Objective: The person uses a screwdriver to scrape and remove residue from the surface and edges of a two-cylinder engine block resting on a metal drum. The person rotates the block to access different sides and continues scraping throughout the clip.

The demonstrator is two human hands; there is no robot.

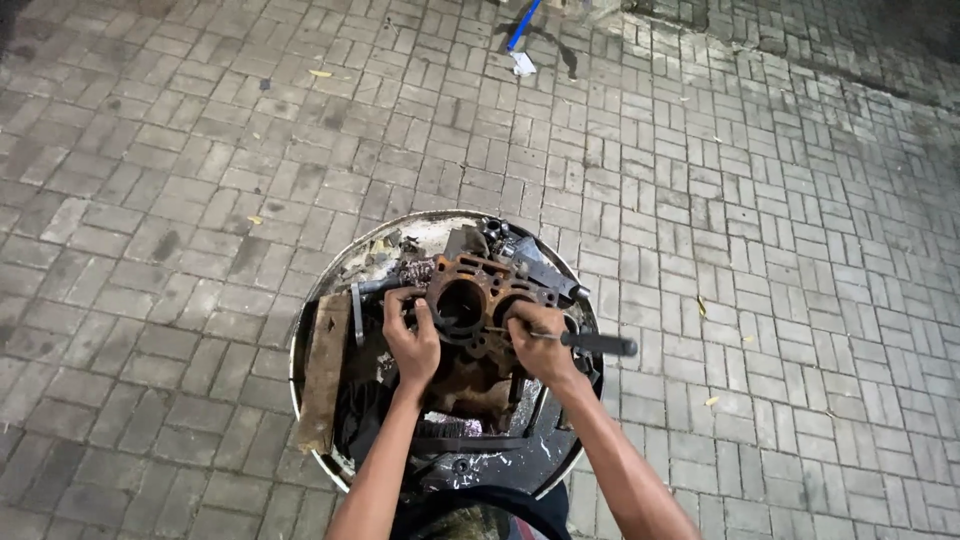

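right at the bottom edge, closest to the camera, there's a dark rounded shape (480,515) between the 2 forearms, too cut off to say what it is. both bare arms reach up from there onto a round metal drum top (330,290), grimy and streaked with white.

1 rusty engine block (468,300) sits on that drum top, roughly in the middle. it has 2 cylinder bores showing on its upper face, the left one fully visible, the right one partly covered by a hand.

the left hand (412,338) is wrapped over the near left edge of the block, fingers curled onto the top face beside the left bore, so it's gripping the block itself.

the right hand (538,335) is closed around 1 screwdriver (590,343); the black handle sticks out to the right, past the hand, and the metal shaft runs back under the fingers toward the block. the hand rests on the block's right side, over the second bore.

1 weathered wooden plank (325,368) lies along the left side of the drum top, just beside the block. a pile of dark metal parts (520,262) is bunched behind the block at the far rim, too jumbled to count.

all of it stands on grey brick paving (180,200). far up top there's 1 blue stick (522,22) and 1 white scrap (523,64) lying on the bricks, well apart from the drum.
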